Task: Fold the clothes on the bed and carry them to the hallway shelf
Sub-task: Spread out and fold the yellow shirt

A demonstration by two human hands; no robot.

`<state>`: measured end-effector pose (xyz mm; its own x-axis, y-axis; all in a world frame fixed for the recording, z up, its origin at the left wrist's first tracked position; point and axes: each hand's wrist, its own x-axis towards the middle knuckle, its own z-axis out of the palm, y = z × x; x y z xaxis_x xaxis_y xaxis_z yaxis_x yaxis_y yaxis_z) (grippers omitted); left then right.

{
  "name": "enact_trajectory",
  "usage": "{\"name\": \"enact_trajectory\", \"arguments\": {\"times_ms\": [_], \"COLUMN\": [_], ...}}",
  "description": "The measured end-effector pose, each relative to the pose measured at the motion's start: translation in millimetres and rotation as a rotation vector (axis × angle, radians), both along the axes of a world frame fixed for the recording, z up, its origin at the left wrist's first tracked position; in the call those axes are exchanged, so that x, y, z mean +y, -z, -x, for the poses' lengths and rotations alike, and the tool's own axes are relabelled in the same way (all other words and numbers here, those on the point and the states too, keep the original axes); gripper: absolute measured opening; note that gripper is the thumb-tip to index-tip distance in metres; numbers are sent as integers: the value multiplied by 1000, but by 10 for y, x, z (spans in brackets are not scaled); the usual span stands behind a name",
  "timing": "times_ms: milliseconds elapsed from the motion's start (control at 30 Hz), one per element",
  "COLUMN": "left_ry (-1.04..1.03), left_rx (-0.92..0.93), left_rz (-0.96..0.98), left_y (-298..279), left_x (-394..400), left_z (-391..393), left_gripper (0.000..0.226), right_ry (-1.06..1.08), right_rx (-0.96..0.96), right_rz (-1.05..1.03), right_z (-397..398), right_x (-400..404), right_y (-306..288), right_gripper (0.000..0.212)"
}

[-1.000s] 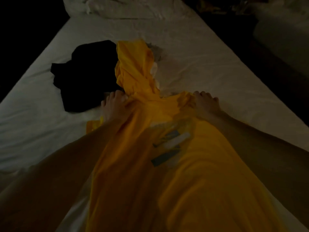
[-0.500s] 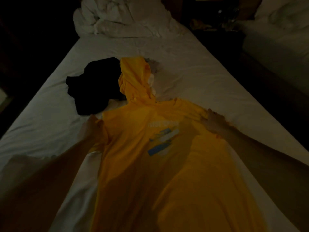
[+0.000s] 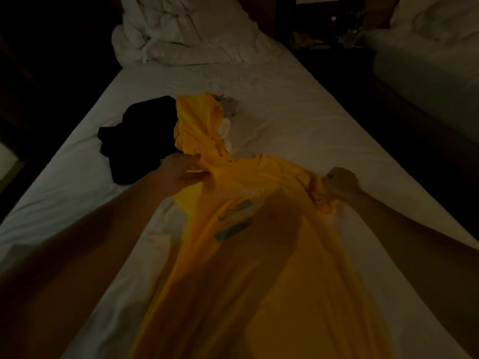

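Observation:
A yellow t-shirt (image 3: 248, 255) with a blue and white chest print lies lengthwise on the white bed (image 3: 324, 130), stretching toward me. My left hand (image 3: 178, 172) pinches the fabric at its left shoulder near the collar. My right hand (image 3: 339, 182) is clenched on the bunched right sleeve. A second yellow garment (image 3: 197, 125) lies crumpled just beyond the collar. A black garment (image 3: 140, 141) sits in a heap to the left of it. A small grey and white cloth (image 3: 228, 112) peeks out at the yellow garment's right side.
A rumpled white duvet (image 3: 181, 35) is piled at the head of the bed. A dark gap runs along the right side, with a second bed (image 3: 427, 60) beyond it. Dim items stand on a nightstand (image 3: 337, 29) between the beds. The room is very dark.
My left hand moved right and inward from the shirt's left edge to the shoulder by the collar. My right hand closed on the right sleeve, bunching it. The shirt's left side has narrowed.

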<state>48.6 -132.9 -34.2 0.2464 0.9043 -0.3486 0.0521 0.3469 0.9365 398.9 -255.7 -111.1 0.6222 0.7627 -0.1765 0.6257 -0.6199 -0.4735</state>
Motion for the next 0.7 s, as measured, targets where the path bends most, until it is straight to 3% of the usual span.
{"name": "enact_trajectory", "arguments": {"times_ms": [100, 233, 367, 467, 633, 700], "left_ry": [-4, 57, 90, 178, 422, 513], "left_rx": [-73, 42, 463, 647, 1111, 1266], "left_rz": [8, -74, -266, -390, -554, -594], "left_y": [117, 329, 512, 598, 631, 622], "left_x": [-61, -130, -191, -338, -732, -984], "left_z": [-111, -6, 125, 225, 433, 433], "left_gripper": [28, 15, 12, 8, 30, 39], "right_ry": [-31, 23, 127, 83, -96, -118], "right_rx": [37, 248, 578, 720, 1057, 1135], "right_rz": [-189, -347, -462, -435, -298, -289], "right_z": [-32, 50, 415, 900, 1608, 1692], "right_x": [18, 101, 360, 519, 455, 306], "right_y": [-103, -336, -512, -597, -633, -637], "right_gripper": [20, 12, 13, 12, 13, 25]}}
